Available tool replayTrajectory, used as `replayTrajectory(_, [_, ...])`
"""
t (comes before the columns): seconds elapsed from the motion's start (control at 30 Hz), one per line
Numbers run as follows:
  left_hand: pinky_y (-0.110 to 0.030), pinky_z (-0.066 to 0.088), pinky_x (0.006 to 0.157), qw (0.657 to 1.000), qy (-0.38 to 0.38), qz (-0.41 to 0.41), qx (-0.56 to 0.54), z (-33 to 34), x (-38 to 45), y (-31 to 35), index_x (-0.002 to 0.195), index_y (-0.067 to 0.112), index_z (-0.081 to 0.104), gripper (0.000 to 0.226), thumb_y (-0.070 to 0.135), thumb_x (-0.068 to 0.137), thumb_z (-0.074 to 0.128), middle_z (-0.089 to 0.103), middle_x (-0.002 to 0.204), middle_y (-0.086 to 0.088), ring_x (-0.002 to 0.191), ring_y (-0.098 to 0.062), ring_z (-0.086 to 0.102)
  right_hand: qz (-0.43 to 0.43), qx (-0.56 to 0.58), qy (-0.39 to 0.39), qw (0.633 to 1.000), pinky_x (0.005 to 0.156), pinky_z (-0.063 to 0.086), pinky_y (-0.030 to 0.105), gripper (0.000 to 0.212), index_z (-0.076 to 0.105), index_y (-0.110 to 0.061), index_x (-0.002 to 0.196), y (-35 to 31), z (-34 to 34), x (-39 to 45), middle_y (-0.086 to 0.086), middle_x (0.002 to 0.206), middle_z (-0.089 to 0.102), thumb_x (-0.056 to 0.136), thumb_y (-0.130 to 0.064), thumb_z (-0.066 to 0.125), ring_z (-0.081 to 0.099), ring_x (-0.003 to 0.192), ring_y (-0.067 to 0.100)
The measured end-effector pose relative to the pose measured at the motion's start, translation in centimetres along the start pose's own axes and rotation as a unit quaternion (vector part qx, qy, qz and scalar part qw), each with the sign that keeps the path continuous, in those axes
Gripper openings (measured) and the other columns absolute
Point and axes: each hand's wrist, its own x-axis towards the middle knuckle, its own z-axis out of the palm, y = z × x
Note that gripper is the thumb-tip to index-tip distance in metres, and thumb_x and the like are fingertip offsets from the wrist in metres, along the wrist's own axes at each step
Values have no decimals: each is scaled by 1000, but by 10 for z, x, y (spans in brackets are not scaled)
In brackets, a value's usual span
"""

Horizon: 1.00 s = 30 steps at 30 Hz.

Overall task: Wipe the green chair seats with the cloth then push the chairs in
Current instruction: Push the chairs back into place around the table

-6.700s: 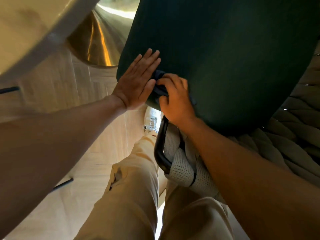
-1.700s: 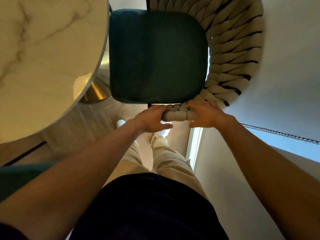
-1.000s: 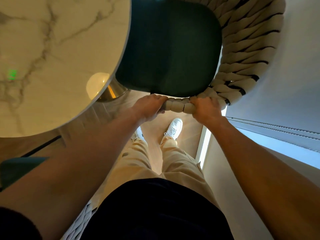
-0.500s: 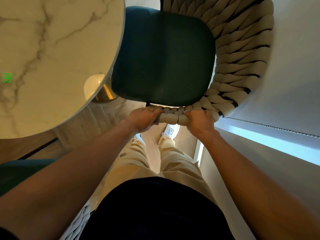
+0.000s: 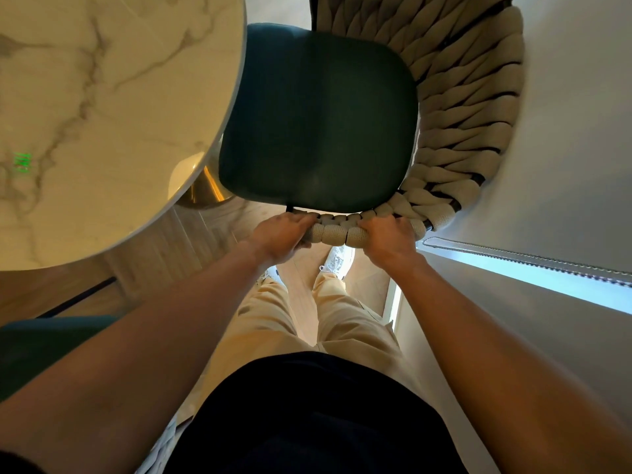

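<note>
Fingers of both hands were curled over the top rail of the chair's woven back [image 5: 472, 107], gripping it. Left hand [image 5: 278, 236] held the rail at about 7 o'clock from the green seat [image 5: 318, 121], and the right hand [image 5: 386, 239] held it at about 5 o'clock, with a short bit of the thick cream weave showing between them. The seat sat just past the hands, at 12 o'clock from the person, and its left edge was tucked a little under the rim of the round marble surface [image 5: 102, 114]. A gold base [image 5: 205, 191] of the table showed below that rim, near the seat's left corner. No cloth could be seen, so the wiping of this seat looked done and the pushing in was the step in hand. To do it well, the person should push evenly with both hands, straight toward 12 o'clock, so the chair does not turn. They should go slowly and keep the chair legs flat on the wooden floor [image 5: 191, 241] so they do not scrape or tip. They should watch the seat corner near the gold base and stop before it bumps. Another green seat [image 5: 44, 340] peeked in at 8 o'clock, so more chairs might still need care.
</note>
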Motion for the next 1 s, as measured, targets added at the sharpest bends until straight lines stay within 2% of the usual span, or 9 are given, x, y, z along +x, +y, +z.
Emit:
replayTrajectory(0.2, [-40,55,91,1000,3,3,21,-1,6,1,149,25,41,59,31,97,67,61,136,-7,117,-28,63,-6,2,-11,1000,84,53,36,28,68,-32,116,6,-5,6,-4,100,70,89,-29,72,62,89,19])
replayTrajectory(0.33, [-42,57,89,1000,-1,-2,17,-6,10,0,146,26,42,56,32,96,67,64,132,-9,113,-29,64,4,6,-17,1000,89,54,39,29,68,-32,116,7,-9,11,-3,101,71,88,-28,73,63,91,20])
replayTrajectory(0.47, [-39,56,88,1000,12,-3,25,-1,7,5,146,28,42,55,34,97,66,62,134,-4,114,-25,63,-2,5,-8,1000,83,56,36,30,67,-31,118,9,-7,5,-2,101,70,89,-23,72,63,87,19])
replayTrajectory(0.6, [-36,47,101,999,39,-15,28,2,3,9,145,29,42,55,38,96,66,54,143,2,129,-21,51,-16,-38,-52,998,82,54,35,34,65,-28,118,10,-15,3,-3,100,68,86,-29,75,62,85,18])
replayTrajectory(0.67, [-40,32,118,998,40,-29,26,0,0,12,150,28,38,64,43,95,67,45,152,3,143,-22,38,-29,-45,-104,993,87,54,36,45,60,-29,121,6,-24,4,-5,105,66,81,-39,78,61,90,17])
replayTrajectory(0.73, [-43,17,125,998,46,-51,15,-3,-5,13,155,26,32,73,48,94,66,36,159,3,151,-23,26,-57,-36,-134,989,89,55,39,51,59,-30,122,-1,-34,4,-5,107,67,78,-47,79,62,90,18])
replayTrajectory(0.77, [-43,15,125,997,53,-62,8,-4,-9,13,155,26,31,75,49,93,66,35,161,2,152,-23,24,-70,-20,-134,988,89,56,41,52,59,-30,122,-6,-39,4,-4,109,68,78,-48,79,63,90,18])
replayTrajectory(0.93, [-41,40,115,985,90,-136,-62,-3,-43,6,151,28,37,72,56,91,65,42,155,4,142,-22,40,-138,39,-127,981,97,51,42,55,53,-24,138,-42,-60,-3,1,128,63,88,-41,69,62,111,26])
replayTrajectory(1.0, [-40,41,114,976,98,-170,-93,3,-62,1,151,28,38,69,57,93,62,43,155,4,141,-20,42,-157,37,-139,977,98,49,42,55,50,-24,140,-62,-63,-7,3,132,61,90,-37,68,60,113,26])
